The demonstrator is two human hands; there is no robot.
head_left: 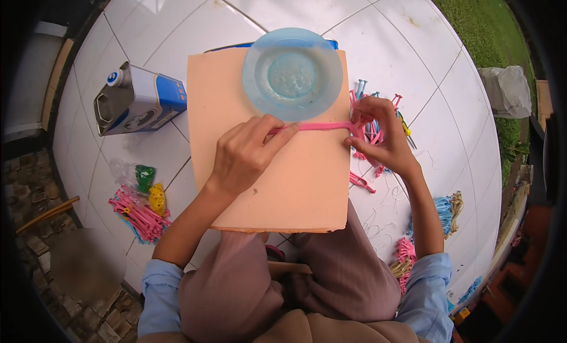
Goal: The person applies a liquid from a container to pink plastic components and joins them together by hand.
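A narrow pink strap is stretched level across the peach-coloured board, just in front of a translucent blue bowl. Its left part is pinched between the thumb and fingers of my left hand. At the board's right edge my right hand is closed on the other end, with thumb and fingertips curled around it. The exact shape of that end is partly covered by my fingers. Whitish residue or liquid shows in the bottom of the bowl.
Left of the board stands a rectangular metal can with a white cap. Pink straps lie nearer, beside green and yellow packets. Scissors and more straps lie right; blue bundles sit further right on white tiles.
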